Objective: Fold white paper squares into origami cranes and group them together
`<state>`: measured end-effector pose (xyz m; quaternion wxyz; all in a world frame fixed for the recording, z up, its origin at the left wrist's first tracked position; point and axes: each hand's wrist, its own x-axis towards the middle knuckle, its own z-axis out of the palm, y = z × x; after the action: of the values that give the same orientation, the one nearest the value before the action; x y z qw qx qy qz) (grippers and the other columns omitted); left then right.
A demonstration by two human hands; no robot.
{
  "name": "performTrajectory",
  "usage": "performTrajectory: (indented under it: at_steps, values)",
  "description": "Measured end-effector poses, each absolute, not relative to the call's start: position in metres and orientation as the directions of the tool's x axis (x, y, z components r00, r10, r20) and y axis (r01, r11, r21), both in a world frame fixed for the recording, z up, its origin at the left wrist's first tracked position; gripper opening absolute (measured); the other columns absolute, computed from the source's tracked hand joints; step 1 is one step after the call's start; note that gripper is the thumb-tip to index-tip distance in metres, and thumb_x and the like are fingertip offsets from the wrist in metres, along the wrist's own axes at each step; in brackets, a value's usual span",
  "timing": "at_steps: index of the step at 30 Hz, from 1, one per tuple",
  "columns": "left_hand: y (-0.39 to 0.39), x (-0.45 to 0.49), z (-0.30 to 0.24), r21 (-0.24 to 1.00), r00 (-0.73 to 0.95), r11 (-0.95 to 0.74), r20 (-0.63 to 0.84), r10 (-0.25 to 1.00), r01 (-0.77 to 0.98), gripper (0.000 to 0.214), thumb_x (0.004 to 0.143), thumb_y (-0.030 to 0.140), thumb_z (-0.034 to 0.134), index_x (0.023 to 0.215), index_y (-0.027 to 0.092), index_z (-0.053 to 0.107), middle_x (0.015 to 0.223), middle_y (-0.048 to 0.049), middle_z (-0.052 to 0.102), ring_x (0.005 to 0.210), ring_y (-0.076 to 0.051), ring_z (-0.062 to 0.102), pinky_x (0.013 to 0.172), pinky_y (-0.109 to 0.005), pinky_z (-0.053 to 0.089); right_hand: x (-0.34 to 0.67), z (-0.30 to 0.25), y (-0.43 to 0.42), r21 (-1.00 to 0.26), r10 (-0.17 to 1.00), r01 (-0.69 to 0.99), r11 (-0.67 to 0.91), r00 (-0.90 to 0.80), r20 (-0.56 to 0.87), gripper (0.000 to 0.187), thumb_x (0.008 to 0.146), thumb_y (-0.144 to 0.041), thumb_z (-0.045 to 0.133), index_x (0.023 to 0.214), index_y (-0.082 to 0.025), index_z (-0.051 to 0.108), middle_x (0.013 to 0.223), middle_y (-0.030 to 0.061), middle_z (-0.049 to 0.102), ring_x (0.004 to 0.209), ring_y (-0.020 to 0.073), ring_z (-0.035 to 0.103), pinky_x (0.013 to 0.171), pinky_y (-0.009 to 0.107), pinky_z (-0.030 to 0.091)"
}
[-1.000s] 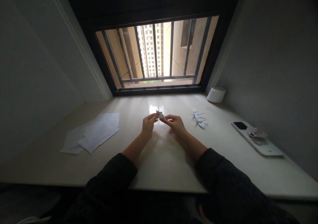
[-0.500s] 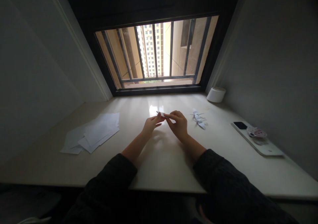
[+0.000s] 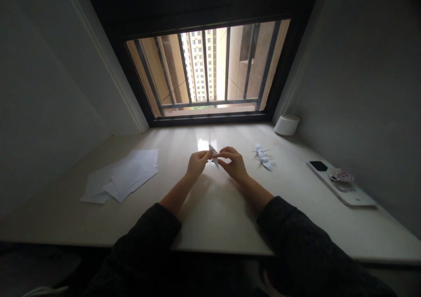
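A small piece of folded white paper (image 3: 215, 162) is held up over the middle of the sill, its pointed ends showing above and below the fingers. My left hand (image 3: 196, 163) pinches it from the left. From the right, my right hand (image 3: 234, 165) grips it with curved fingertips, the thumb close to its lower part. Just right of my right hand lie folded paper cranes (image 3: 263, 157), close together, with thin points sticking out. Part of the held paper is hidden by my fingers.
Loose white paper sheets (image 3: 128, 174) overlap on the left of the pale sill (image 3: 217, 218). On the right lies a white phone (image 3: 351, 196) with a round grip on its back. A white cylindrical object (image 3: 286, 125) stands in the far right corner, near the barred window (image 3: 210, 69).
The folded paper has turned in my fingers; its pointed ends now show up and down. My right fingers have shifted and opened slightly around it.
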<state>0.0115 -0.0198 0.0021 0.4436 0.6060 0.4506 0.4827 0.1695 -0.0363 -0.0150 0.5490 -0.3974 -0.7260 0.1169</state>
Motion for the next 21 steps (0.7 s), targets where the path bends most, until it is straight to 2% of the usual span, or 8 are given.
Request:
performTrajectory:
  at_steps: [6, 13, 21]
  values:
    - [-0.0211, 0.0105, 0.0025, 0.969, 0.129, -0.222, 0.208, 0.970, 0.108, 0.037, 0.069, 0.052, 0.066, 0.080, 0.018, 0.076, 0.076, -0.0055, 0.072, 0.073, -0.019, 0.062, 0.068, -0.030, 0.045, 0.1692, -0.0156, -0.0339, -0.737, 0.785, 0.303, 0.604, -0.065, 0.616, 0.012, 0.074, -0.035, 0.069, 0.082, -0.029, 0.074, 0.079, 0.0028, 0.062, 0.071, 0.0158, 0.055, 0.063, 0.030, 0.047]
    - [-0.0232, 0.0123, 0.0023, 0.955, 0.127, -0.283, 0.270, 0.954, 0.094, 0.033, 0.071, 0.048, 0.066, 0.082, 0.019, 0.076, 0.080, -0.0056, 0.073, 0.075, -0.020, 0.063, 0.071, -0.031, 0.045, 0.1684, -0.0157, -0.0340, -0.773, 0.795, 0.218, 0.596, -0.025, 0.606, 0.014, 0.073, -0.039, 0.070, 0.079, -0.027, 0.075, 0.075, 0.0027, 0.062, 0.067, 0.0149, 0.054, 0.061, 0.030, 0.045]
    - [-0.0184, 0.0115, -0.0018, 0.957, 0.117, -0.270, 0.257, 0.959, 0.111, 0.035, 0.072, 0.048, 0.065, 0.082, 0.017, 0.075, 0.080, -0.0063, 0.073, 0.074, -0.020, 0.064, 0.070, -0.031, 0.046, 0.1657, -0.0183, -0.0303, -0.815, 0.824, 0.131, 0.565, -0.044, 0.564, 0.019, 0.069, -0.041, 0.073, 0.081, -0.025, 0.074, 0.080, 0.0037, 0.065, 0.068, 0.0148, 0.057, 0.059, 0.028, 0.046]
